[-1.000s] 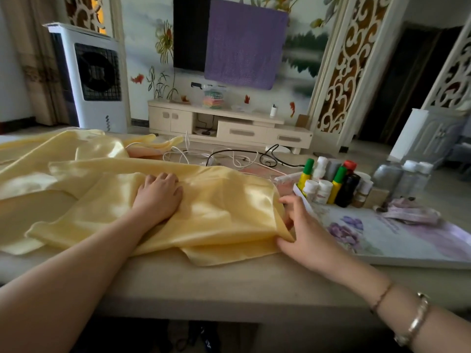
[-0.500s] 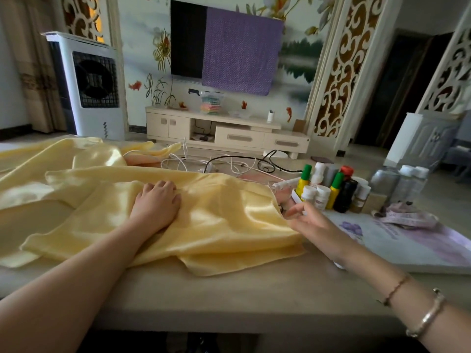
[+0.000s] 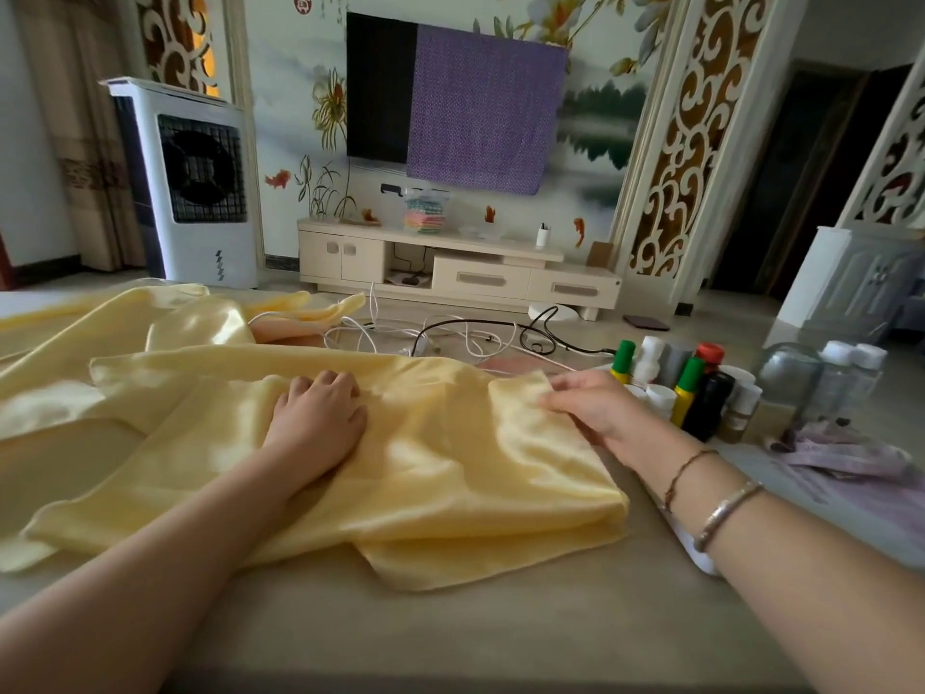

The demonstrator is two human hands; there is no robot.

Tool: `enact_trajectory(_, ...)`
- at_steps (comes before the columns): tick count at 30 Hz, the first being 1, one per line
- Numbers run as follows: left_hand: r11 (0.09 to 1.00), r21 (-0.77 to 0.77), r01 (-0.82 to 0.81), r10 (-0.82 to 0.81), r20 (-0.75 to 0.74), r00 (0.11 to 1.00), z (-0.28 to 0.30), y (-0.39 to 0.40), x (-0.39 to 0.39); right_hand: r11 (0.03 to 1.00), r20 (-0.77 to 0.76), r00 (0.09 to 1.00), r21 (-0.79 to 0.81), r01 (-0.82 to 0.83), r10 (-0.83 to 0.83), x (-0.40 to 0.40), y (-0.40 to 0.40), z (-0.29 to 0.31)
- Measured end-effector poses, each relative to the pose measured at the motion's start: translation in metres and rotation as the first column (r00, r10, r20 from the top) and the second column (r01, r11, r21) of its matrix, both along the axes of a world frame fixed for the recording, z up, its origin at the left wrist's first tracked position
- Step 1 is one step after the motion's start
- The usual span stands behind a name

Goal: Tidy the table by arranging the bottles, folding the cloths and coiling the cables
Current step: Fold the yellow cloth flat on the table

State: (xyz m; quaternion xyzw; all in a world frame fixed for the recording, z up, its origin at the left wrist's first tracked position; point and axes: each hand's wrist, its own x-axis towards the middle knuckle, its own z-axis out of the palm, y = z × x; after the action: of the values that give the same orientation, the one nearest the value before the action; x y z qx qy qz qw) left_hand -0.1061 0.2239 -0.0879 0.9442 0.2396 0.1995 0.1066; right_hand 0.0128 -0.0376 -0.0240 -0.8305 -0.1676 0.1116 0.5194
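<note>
- Looking through the head view, a large yellow cloth (image 3: 450, 473) is seen spread over the left and middle of the worktop (image 3: 500, 633), partly folded, with a doubled edge at its near right corner.
- The left hand (image 3: 316, 423) is laid palm down on the middle of the cloth, its fingers slightly bent and pressing the fabric flat.
- The right hand (image 3: 595, 408) is placed at the cloth's far right corner, and the fabric is pinched between its thumb and fingers.
- The two hands are kept apart from each other.
- White and black cables (image 3: 450, 338) are seen tangled on the worktop beyond the cloth.
- A cluster of bottles (image 3: 696, 393) is stood upright just right of the right hand.
- A crumpled lilac cloth (image 3: 846, 455) is seen lying right of the bottles.
</note>
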Motion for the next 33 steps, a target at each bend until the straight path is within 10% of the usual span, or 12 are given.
enact_trajectory(5, 0.996, -0.077, -0.033, 0.043, 0.135, 0.990, 0.014, 0.012, 0.010, 0.982, 0.420, 0.887, 0.083, 0.172, -0.191, 0.019, 0.011, -0.008)
enact_trajectory(22, 0.995, -0.045, -0.094, 0.101, 0.179, 0.979, 0.007, 0.017, -0.001, 0.911, 0.330, 0.941, -0.406, 0.076, 0.069, -0.033, -0.022, -0.028)
enact_trajectory(33, 0.994, -0.045, -0.100, 0.107, 0.181, 0.978, 0.006, 0.016, -0.004, 0.947, 0.196, 0.973, -0.316, -0.058, 0.125, -0.057, -0.062, -0.028)
